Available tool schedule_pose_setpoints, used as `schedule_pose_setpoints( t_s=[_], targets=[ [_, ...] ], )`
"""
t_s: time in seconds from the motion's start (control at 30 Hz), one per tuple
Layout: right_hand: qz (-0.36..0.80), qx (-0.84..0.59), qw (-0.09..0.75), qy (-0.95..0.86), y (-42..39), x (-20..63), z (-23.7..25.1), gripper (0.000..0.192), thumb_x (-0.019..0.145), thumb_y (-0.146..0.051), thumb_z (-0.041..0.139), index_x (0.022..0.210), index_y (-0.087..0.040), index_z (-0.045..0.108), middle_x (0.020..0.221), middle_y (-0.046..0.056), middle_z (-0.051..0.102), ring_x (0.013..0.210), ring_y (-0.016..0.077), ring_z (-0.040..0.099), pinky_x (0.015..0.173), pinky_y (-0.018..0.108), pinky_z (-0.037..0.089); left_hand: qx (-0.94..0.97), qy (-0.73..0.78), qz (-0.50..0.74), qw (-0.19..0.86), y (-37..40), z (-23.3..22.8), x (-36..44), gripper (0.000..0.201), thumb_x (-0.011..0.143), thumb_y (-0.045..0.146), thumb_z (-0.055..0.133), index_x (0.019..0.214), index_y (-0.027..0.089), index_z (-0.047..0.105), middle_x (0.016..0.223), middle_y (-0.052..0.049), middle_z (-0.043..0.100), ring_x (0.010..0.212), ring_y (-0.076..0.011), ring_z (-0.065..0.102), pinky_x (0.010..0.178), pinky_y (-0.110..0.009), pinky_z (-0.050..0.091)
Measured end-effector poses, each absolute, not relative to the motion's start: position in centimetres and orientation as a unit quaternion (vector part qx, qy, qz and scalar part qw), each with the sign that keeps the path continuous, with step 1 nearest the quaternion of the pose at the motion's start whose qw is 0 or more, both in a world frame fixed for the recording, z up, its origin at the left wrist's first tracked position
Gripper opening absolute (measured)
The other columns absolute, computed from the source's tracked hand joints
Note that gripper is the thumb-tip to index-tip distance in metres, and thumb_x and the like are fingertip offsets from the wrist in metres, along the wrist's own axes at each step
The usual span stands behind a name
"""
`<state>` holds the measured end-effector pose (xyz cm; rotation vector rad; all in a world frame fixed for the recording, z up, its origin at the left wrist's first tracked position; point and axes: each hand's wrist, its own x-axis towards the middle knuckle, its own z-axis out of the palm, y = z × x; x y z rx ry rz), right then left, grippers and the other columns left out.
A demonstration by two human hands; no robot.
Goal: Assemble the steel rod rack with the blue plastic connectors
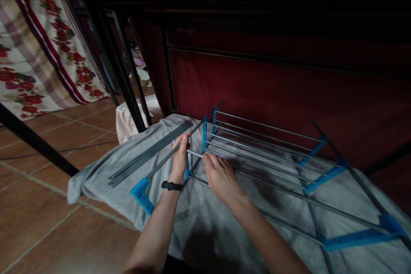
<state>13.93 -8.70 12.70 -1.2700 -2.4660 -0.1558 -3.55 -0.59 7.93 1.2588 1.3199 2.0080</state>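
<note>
Evidently light and stiff, the grey metal rod [167,159] with a blue end connector [141,192] is best held mid-shaft, where the left hand [180,157] has its grip closed around it. Its long axis runs from lower left up toward the rack frame [257,150]. The right hand [221,177] pinches a rack bar. All lies on a grey cloth [105,171], spare rods [150,152] just beside.

A dim room with brown tiled floor [48,205], dark red wall [272,81] and floral curtain [35,64].
</note>
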Motion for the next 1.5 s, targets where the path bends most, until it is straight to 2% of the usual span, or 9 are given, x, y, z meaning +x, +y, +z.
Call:
schedule_pose_setpoints(
  t_s=[0.13, 0.23, 0.5, 0.73, 0.93, 1.1, 1.23, 1.33, 1.5],
  targets=[
    [-0.026, -0.442, 0.137, -0.886, -5.9, 9.6, 13.6, 0.038, 0.103, -0.013, 0.032, 0.134, -0.016, 0.054, 0.124, 0.012, 0.067, 0.108, 0.0224, 0.066, 0.092, 0.035, 0.053, 0.456, 0.477, 0.724, 0.199, -0.5, 7.7, -3.7, 0.049, 0.092, 0.065, 0.053, 0.100, 0.022, 0.076, 0.096, -0.005, 0.071, 0.086, -0.0209, 0.063, 0.078, -0.033, 0.051],
    [0.003, -0.448, 0.119, -0.886, -4.4, 7.8, 14.2, 0.031, 0.106, -0.022, 0.033, 0.128, -0.019, 0.054, 0.123, 0.011, 0.068, 0.102, 0.0220, 0.069, 0.083, 0.034, 0.054, 0.461, 0.463, 0.733, 0.192, -0.4, 7.2, -4.0, 0.051, 0.093, 0.066, 0.050, 0.100, 0.023, 0.077, 0.104, -0.006, 0.073, 0.102, -0.0242, 0.065, 0.095, -0.038, 0.050],
    [0.026, -0.431, 0.091, -0.897, -2.7, 7.8, 14.9, 0.032, 0.108, -0.027, 0.029, 0.127, -0.022, 0.054, 0.122, 0.009, 0.071, 0.101, 0.0211, 0.071, 0.085, 0.035, 0.053, 0.450, 0.428, 0.754, 0.215, 0.4, 5.7, -4.4, 0.061, 0.098, 0.066, 0.038, 0.111, 0.020, 0.076, 0.116, -0.009, 0.074, 0.115, -0.0257, 0.065, 0.108, -0.042, 0.044],
    [0.040, -0.434, 0.089, -0.896, -2.3, 8.1, 14.9, 0.032, 0.107, -0.029, 0.034, 0.130, -0.023, 0.057, 0.124, 0.008, 0.071, 0.103, 0.0208, 0.071, 0.085, 0.034, 0.053, 0.426, 0.446, 0.753, 0.228, 0.2, 5.8, -4.1, 0.069, 0.094, 0.073, 0.037, 0.114, 0.019, 0.075, 0.110, -0.010, 0.075, 0.113, -0.0270, 0.067, 0.101, -0.044, 0.052],
    [0.047, -0.433, 0.085, -0.896, -2.3, 8.2, 14.8, 0.033, 0.107, -0.026, 0.033, 0.126, -0.021, 0.059, 0.121, 0.009, 0.072, 0.104, 0.0203, 0.071, 0.086, 0.032, 0.053, 0.436, 0.452, 0.757, 0.181, -0.5, 4.8, -3.7, 0.053, 0.095, 0.062, 0.046, 0.112, 0.020, 0.074, 0.120, -0.010, 0.073, 0.126, -0.0263, 0.061, 0.114, -0.042, 0.041],
    [0.035, -0.429, 0.094, -0.898, -2.4, 8.2, 14.6, 0.037, 0.107, -0.027, 0.029, 0.128, -0.019, 0.059, 0.120, 0.010, 0.071, 0.102, 0.0209, 0.071, 0.086, 0.033, 0.053, 0.383, 0.498, 0.757, 0.180, -0.9, 2.4, -3.3, 0.039, 0.089, 0.050, 0.057, 0.105, 0.017, 0.071, 0.113, -0.012, 0.073, 0.113, -0.0273, 0.065, 0.107, -0.043, 0.046],
    [0.033, -0.425, 0.094, -0.900, -2.2, 8.2, 14.2, 0.038, 0.107, -0.024, 0.027, 0.128, -0.018, 0.058, 0.122, 0.011, 0.070, 0.105, 0.0209, 0.070, 0.087, 0.033, 0.053, 0.396, 0.500, 0.744, 0.197, -1.2, 1.8, -3.0, 0.035, 0.085, 0.045, 0.063, 0.108, 0.019, 0.066, 0.111, -0.009, 0.071, 0.109, -0.0256, 0.064, 0.104, -0.042, 0.048],
    [0.038, -0.417, 0.094, -0.903, -2.0, 8.2, 14.1, 0.038, 0.107, -0.025, 0.028, 0.128, -0.018, 0.058, 0.124, 0.012, 0.069, 0.107, 0.0204, 0.069, 0.088, 0.032, 0.053, 0.407, 0.494, 0.742, 0.197, -1.2, 2.0, -2.6, 0.032, 0.089, 0.047, 0.060, 0.107, 0.020, 0.063, 0.108, -0.008, 0.070, 0.109, -0.0240, 0.063, 0.102, -0.040, 0.049],
    [0.053, -0.413, 0.093, -0.905, -1.7, 8.2, 14.0, 0.038, 0.108, -0.029, 0.030, 0.129, -0.019, 0.059, 0.125, 0.010, 0.069, 0.109, 0.0203, 0.068, 0.089, 0.031, 0.052, 0.402, 0.499, 0.745, 0.188, -0.8, 1.8, -2.5, 0.039, 0.091, 0.054, 0.058, 0.110, 0.020, 0.062, 0.114, -0.010, 0.069, 0.108, -0.0236, 0.064, 0.104, -0.041, 0.048]
  ],
)
